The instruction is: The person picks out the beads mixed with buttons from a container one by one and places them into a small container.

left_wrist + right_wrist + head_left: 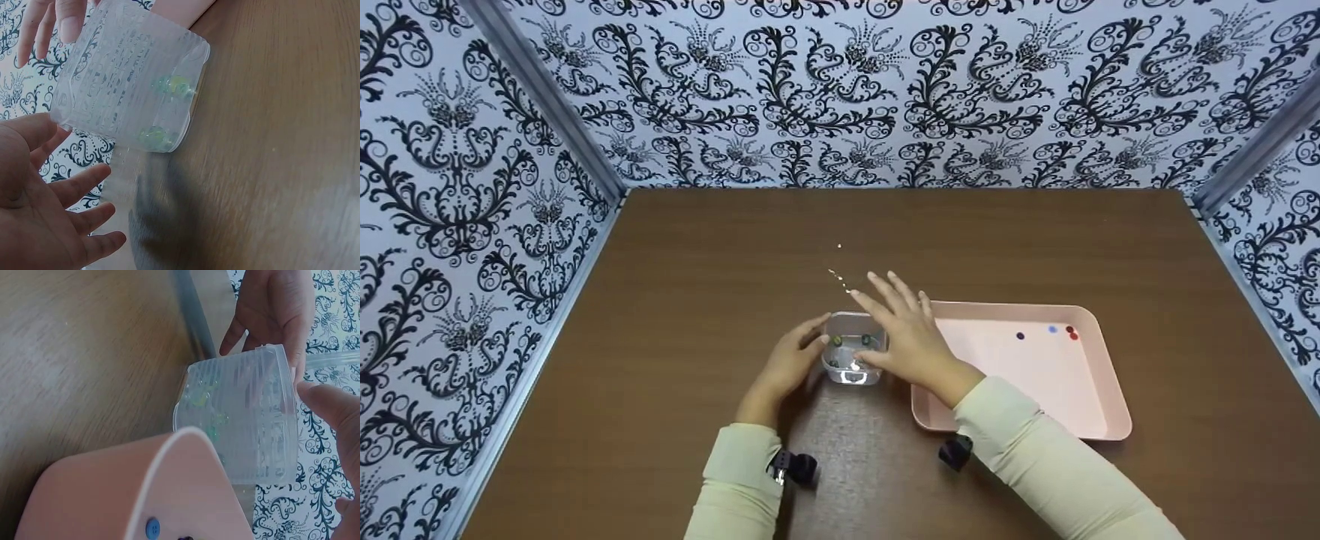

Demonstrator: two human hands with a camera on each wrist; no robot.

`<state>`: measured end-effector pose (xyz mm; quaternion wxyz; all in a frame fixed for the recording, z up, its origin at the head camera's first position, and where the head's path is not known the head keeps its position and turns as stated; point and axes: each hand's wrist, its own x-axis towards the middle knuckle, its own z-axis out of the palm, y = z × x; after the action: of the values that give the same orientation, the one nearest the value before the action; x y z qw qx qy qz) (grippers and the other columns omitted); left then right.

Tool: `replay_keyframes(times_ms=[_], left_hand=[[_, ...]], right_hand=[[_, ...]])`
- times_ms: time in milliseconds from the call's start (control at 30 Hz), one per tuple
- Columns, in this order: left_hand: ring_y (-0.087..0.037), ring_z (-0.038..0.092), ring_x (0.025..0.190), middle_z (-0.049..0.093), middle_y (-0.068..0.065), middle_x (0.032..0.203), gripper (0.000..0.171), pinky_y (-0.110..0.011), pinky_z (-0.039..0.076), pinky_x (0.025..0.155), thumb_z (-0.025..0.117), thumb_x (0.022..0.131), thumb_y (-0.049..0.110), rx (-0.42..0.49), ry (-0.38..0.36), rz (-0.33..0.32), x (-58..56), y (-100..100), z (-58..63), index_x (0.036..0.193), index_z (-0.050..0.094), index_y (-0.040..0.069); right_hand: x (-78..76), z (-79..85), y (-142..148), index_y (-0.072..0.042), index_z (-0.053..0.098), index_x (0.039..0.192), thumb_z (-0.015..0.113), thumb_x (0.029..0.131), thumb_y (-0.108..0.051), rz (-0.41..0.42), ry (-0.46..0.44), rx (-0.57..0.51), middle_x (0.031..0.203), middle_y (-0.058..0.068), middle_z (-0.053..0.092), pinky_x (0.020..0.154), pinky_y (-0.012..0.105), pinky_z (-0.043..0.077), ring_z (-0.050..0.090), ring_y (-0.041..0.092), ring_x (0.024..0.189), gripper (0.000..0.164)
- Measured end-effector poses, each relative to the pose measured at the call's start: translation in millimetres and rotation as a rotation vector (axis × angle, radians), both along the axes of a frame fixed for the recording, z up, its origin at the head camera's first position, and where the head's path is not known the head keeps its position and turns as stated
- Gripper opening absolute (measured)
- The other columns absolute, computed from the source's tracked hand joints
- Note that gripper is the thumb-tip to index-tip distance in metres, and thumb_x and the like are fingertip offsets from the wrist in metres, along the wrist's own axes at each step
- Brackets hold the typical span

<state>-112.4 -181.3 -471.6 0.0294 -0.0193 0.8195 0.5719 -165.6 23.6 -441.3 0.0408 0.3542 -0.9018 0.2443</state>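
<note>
Brown table [705, 247], pink tray [1020, 390] over on the right. Right hand [913, 343] is fanned wide, left hand [787, 365] loosely spread, neither gripping anything, thumbs right at the edge of the clear box [847, 377] between them. Box sits just left of the tray. Greenish marbles [838, 340] inside it, little buttons [1052, 329] in the tray, white specks [840, 277] beyond, maybe just glare.

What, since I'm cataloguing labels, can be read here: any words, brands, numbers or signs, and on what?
None can be read.
Clear container: no lettering visible.
Pink tray: no lettering visible.
Patterned wall: scrolls and flourishes, no lettering.
Black wrist device: any marking is too small to read.
</note>
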Motion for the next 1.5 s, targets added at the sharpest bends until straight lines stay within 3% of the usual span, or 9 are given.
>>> replay_keyframes(times_ms=[167,433,867,1133,1500], left_hand=[[-0.037,0.044,0.131,0.050,-0.024,0.139,0.041,-0.049,0.031,0.112,0.051,0.097,0.006,0.040,0.020,-0.002,-0.6,0.9,-1.8,0.137,0.050,-0.002],[-0.038,0.045,0.131,0.051,-0.024,0.138,0.041,-0.050,0.032,0.111,0.051,0.097,0.007,0.026,0.016,0.006,-0.1,0.2,-2.0,0.137,0.050,-0.001],[-0.037,0.046,0.130,0.051,-0.024,0.137,0.041,-0.048,0.032,0.111,0.053,0.097,0.009,0.018,0.007,0.022,0.1,0.4,-2.5,0.137,0.051,-0.001],[-0.039,0.045,0.131,0.049,-0.024,0.139,0.043,-0.050,0.032,0.111,0.052,0.098,0.011,0.005,0.021,-0.006,0.4,-0.8,-3.7,0.138,0.049,-0.003],[-0.038,0.046,0.130,0.051,-0.025,0.137,0.041,-0.048,0.033,0.111,0.052,0.097,0.008,0.020,0.034,-0.006,-1.9,-1.3,-5.2,0.137,0.050,-0.004]], right_hand=[[-1.9,0.2,3.1,-0.022,0.042,0.147,0.082,0.072,-0.044,-0.012,0.010,0.010,0.158,0.006,0.025,0.107,0.072,0.018,0.016,0.033,0.146,0.088],[-3.9,2.0,8.1,-0.021,0.039,0.148,0.082,0.071,-0.047,-0.021,-0.026,-0.012,0.160,0.006,0.021,0.108,0.071,0.016,0.013,0.035,0.146,0.093],[-11.5,1.6,21.0,-0.016,0.042,0.147,0.084,0.072,-0.038,-0.032,-0.060,-0.154,0.158,0.007,0.026,0.111,0.065,0.019,0.018,0.033,0.145,0.088],[-13.9,3.7,26.7,-0.012,0.043,0.146,0.085,0.072,-0.033,-0.057,-0.100,-0.251,0.157,0.011,0.029,0.111,0.064,0.019,0.022,0.035,0.144,0.088],[-20.4,3.7,34.5,-0.011,0.044,0.145,0.084,0.074,-0.029,-0.089,-0.153,-0.305,0.154,0.010,0.034,0.114,0.057,0.021,0.025,0.033,0.143,0.084]])
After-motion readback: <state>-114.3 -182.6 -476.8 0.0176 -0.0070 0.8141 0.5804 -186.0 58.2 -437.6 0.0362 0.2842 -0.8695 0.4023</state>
